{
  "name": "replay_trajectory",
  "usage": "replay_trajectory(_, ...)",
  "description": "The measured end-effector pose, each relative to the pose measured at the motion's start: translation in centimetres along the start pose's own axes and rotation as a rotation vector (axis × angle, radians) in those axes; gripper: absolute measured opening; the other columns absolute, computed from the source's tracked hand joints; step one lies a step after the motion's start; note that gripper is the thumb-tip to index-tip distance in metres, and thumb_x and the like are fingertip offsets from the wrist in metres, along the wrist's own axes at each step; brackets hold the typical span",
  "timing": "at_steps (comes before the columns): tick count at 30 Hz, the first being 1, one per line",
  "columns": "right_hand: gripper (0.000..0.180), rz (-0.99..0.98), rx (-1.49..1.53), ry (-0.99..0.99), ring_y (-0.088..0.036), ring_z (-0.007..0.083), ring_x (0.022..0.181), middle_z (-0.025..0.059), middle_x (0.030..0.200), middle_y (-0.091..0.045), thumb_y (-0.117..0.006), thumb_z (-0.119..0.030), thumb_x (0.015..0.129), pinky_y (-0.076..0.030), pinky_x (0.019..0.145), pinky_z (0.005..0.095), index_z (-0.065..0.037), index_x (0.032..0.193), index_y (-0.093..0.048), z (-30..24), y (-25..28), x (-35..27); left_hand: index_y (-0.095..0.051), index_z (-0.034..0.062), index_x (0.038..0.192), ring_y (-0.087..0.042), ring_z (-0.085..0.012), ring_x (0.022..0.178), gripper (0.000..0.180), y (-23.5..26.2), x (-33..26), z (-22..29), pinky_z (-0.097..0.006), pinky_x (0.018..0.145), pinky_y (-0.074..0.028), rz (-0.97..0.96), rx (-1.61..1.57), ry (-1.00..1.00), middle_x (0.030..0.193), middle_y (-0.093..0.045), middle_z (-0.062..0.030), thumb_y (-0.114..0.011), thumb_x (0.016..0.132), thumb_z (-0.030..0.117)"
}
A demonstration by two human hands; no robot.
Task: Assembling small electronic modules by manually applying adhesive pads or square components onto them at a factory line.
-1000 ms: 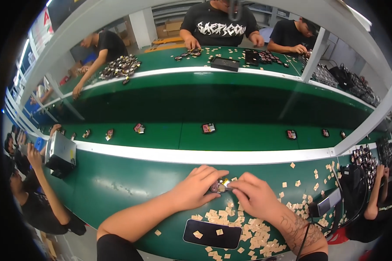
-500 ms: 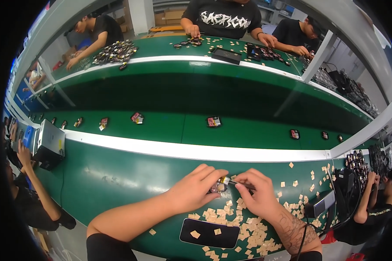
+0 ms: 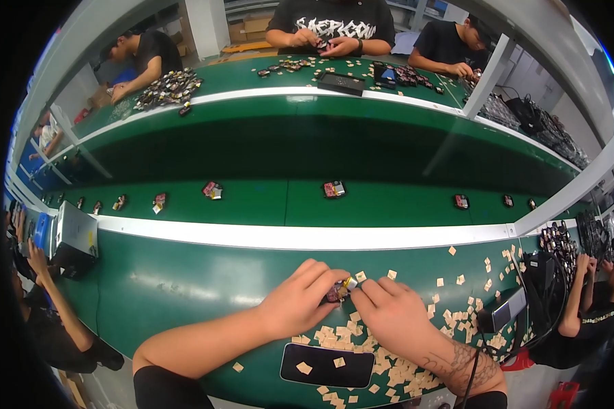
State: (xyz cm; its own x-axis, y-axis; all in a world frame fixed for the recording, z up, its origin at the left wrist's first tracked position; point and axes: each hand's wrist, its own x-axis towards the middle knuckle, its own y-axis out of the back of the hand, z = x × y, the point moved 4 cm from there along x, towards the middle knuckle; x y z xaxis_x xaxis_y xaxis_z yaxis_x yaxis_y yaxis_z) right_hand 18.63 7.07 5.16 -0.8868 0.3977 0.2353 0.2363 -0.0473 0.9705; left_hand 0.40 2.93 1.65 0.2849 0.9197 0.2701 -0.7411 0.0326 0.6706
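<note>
Green bench (image 3: 184,293): I see left hand (image 3: 299,305) and right hand (image 3: 392,315) both pinching one small, apparently metal-tipped component (image 3: 341,290), near tan paper squares (image 3: 351,341).

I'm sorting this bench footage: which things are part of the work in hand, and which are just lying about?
In hand:
left hand
right hand
small dark part with a metal end, held between both

Lying about:
tan paper squares
black flat slab
parts on the green belt
grey box
</note>
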Motion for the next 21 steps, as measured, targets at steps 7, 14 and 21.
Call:
replay_trajectory(7, 0.025, 0.101, 0.700, -0.350, -0.070, 0.0243, 0.085, 0.0053, 0.100, -0.063, -0.075, -0.008, 0.092, -0.060, 0.072, 0.0355, -0.009, 0.117, -0.071, 3.3, -2.4, -1.1, -0.060, 0.0040, 0.135, -0.063, -0.0368, 0.112, 0.057, 0.3, -0.1, -0.3, -0.043, 0.097, -0.054, 0.016, -0.005, 0.034, 0.118, -0.066, -0.0142, -0.087, 0.085, 0.009)
replay_trajectory(14, 0.032, 0.028, 0.519, -0.042, -0.071, 0.0237, 0.079, 0.0067, 0.100, -0.065, -0.079, -0.005, 0.089, -0.060, 0.069, 0.0352, -0.008, 0.121, -0.072, 3.0, -2.4, -0.1, -0.062, 0.0063, 0.135, -0.067, -0.0343, 0.106, 0.059, 0.5, -0.5, -0.2, -0.044, 0.093, -0.057, -0.027, -0.012, 0.029, 0.117, -0.069, -0.0119, -0.089, 0.084, 0.015)
replay_trajectory(21, 0.028, 0.047, 0.846, -0.288, -0.076, 0.0261, 0.082, 0.0103, 0.097, -0.071, -0.077, -0.001, 0.091, -0.061, 0.073, 0.0343, -0.006, 0.118, -0.072, 3.4, -2.3, -0.1, -0.073, 0.0104, 0.118, -0.066, -0.0291, 0.104, 0.036, 0.3, -0.4, 0.1, -0.041, 0.090, -0.058, -0.022, 0.141, -0.172, 0.111, -0.067, -0.0079, -0.086, 0.085, 0.016)
